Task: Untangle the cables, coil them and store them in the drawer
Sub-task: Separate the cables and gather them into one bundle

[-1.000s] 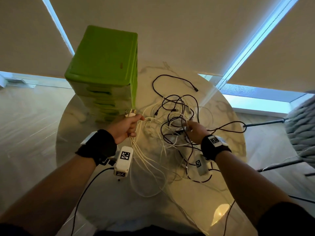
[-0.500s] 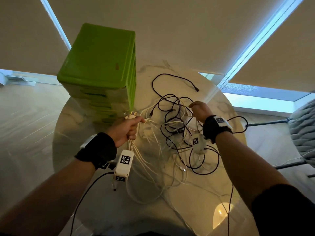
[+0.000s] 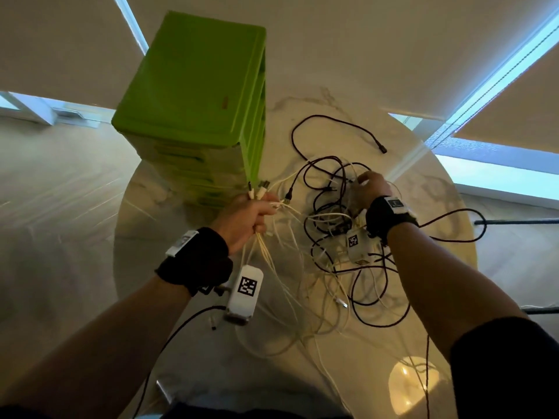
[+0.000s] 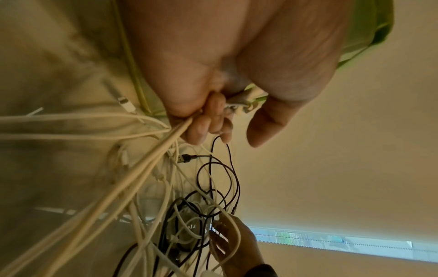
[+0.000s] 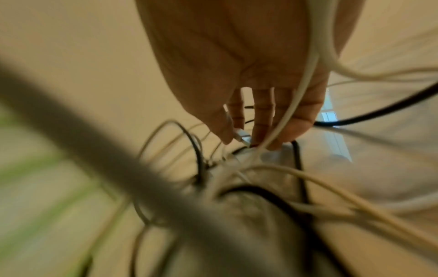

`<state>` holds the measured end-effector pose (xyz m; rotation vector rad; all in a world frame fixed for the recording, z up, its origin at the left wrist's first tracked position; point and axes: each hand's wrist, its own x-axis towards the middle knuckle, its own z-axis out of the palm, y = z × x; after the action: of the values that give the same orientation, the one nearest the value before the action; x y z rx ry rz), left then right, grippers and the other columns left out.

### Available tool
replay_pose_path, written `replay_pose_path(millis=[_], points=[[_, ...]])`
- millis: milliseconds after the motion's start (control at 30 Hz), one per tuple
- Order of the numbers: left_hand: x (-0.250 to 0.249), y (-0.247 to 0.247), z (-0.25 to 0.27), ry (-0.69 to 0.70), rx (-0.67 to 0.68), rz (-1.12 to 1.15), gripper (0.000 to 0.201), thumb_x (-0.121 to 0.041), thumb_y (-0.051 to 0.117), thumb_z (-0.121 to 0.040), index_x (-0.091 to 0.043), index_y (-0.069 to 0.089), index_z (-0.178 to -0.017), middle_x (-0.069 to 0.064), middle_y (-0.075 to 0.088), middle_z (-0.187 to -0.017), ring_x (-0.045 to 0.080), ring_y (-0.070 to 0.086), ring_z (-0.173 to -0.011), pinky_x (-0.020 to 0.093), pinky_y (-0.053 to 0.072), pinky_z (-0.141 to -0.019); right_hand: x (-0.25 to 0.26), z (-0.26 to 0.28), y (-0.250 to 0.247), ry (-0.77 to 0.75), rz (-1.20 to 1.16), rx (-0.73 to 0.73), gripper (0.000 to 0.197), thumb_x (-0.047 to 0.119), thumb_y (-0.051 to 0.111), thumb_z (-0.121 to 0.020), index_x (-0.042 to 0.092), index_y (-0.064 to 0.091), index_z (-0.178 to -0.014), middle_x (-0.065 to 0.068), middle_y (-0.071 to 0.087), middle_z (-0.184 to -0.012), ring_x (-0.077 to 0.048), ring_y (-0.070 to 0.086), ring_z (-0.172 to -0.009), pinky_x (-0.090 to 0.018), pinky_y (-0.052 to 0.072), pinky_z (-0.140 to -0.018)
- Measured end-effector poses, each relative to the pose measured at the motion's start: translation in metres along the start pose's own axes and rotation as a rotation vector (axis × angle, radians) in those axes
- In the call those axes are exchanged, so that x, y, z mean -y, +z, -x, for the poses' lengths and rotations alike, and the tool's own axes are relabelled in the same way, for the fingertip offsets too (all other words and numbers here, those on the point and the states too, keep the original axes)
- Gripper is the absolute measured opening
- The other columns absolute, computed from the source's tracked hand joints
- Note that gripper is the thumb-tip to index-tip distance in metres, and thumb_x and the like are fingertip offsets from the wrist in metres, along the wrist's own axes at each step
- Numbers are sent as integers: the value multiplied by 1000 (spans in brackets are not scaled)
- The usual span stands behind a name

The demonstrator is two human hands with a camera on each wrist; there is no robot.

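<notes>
Since half a second ago the left hand (image 3: 245, 220) has kept its fist around the white cables (image 3: 266, 252), but more plug ends now fan out above its knuckles toward 12 o'clock, and the right hand (image 3: 370, 189) has stayed at the far side of the tangle (image 3: 341, 234) and dipped lower into it. The view has also swung, so the drawer unit (image 3: 193, 86) looms larger at 11 o'clock. The left wrist view shows the fingers (image 4: 203, 123) curled tight on a bundle of cream cords that stream away toward 8 o'clock, with the thumb held off. The right wrist view is blurred, yet it shows the thumb and fingertips (image 5: 260, 131) pinching a small silver plug (image 5: 243, 136) down in the knot, with a white cord lying across the palm. The tangle of black and white cables sits on the table (image 3: 378, 343) between the two hands, spreading toward 5 o'clock; one black cable (image 3: 332, 125) loops away alone toward 1 o'clock. The green drawer unit stands on the table's left edge, just beyond the left hand, its drawers all pushed in. The table is round, pale and marbled, with a bright lamp glare at 5 o'clock. Behind it hang beige roller blinds (image 3: 348, 40) with strips of daylight at their edges, and pale wood flooring (image 3: 54, 192) runs off at 9 o'clock.
</notes>
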<state>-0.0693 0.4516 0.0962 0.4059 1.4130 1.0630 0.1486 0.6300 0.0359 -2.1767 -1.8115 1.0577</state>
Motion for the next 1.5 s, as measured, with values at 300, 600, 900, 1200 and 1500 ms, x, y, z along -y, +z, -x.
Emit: replay_pose_path(millis=[300, 600, 900, 1200, 1500], points=[[-24, 11, 1, 56, 127, 236, 37, -34, 31, -99, -8, 55, -108, -3, 37, -64, 8, 25, -51, 25, 25, -54, 73, 62, -64, -326, -882, -30, 10, 17, 62, -89, 20, 67, -97, 1, 65, -86, -14, 61, -82, -25, 49, -68], [-40, 1, 21, 158, 100, 293, 39, -36, 31, -101, -14, 62, -90, -8, 34, -53, 6, 24, -43, 21, 27, -43, 89, 139, -110, -352, -1778, 575, 20, 12, 49, -93, 11, 66, -83, -4, 62, -79, -24, 63, -90, -35, 53, -77], [-43, 10, 47, 271, 160, 188, 33, -31, 31, -102, -8, 54, -107, -5, 43, -64, 6, 27, -47, 22, 27, -48, 68, 179, -76, -332, -988, 615, 21, 16, 40, -101, 5, 57, -109, 4, 51, -61, -6, 39, -46, -22, 44, -49], [-36, 25, 75, 303, 196, 181, 23, -24, 31, -102, -17, 45, -86, -3, 46, -65, 8, 28, -49, 26, 26, -54, 74, 221, -40, -404, -863, 497, 22, -2, 48, -95, 8, 63, -108, -4, 53, -75, -12, 50, -64, -22, 46, -59], [-41, 33, 91, 225, 211, 179, 34, -31, 31, -102, -17, 53, -80, -2, 42, -63, 8, 25, -46, 27, 21, -52, 80, 237, -45, -520, -864, 573, 45, -4, 45, -96, 24, 54, -130, -7, 63, -77, -18, 69, -68, -26, 54, -61]])
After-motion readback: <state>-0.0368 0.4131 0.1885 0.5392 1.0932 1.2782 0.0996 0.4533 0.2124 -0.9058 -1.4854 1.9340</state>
